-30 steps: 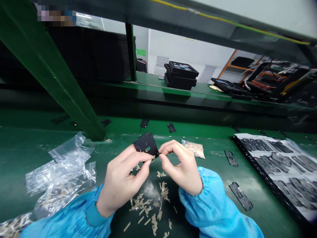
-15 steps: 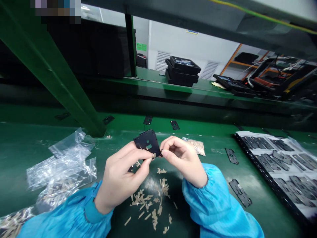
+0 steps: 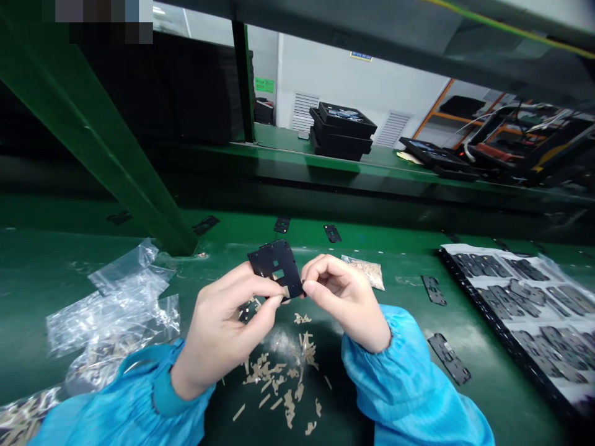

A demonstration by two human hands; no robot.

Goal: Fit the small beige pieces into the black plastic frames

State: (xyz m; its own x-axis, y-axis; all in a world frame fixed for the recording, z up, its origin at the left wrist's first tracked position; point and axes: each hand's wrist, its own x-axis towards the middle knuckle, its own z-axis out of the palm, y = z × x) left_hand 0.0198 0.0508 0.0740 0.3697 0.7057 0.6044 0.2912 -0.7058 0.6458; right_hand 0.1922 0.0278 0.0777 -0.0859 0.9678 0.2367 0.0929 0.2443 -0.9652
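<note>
A thin black plastic plate with small square cut-outs is held tilted above the bench. My left hand pinches its lower edge between thumb and fingers, a small tan piece showing by the thumb tip. At the plate's right edge, my right hand has thumb and forefinger closed on the corner; whether a smaller part is also between them is hidden. Underneath, loose tan strips and small shaped pieces are scattered on the green bench.
Clear plastic bags lie at left, some with tan pieces inside. Behind my right hand is a small filled bag. A tray of black plates stands at right, with loose black plates beside it. A green post slants down at left.
The black plate has tilted slightly and shifted a little left with my left hand. My right hand stays at its right edge. The whole view has moved slightly.
</note>
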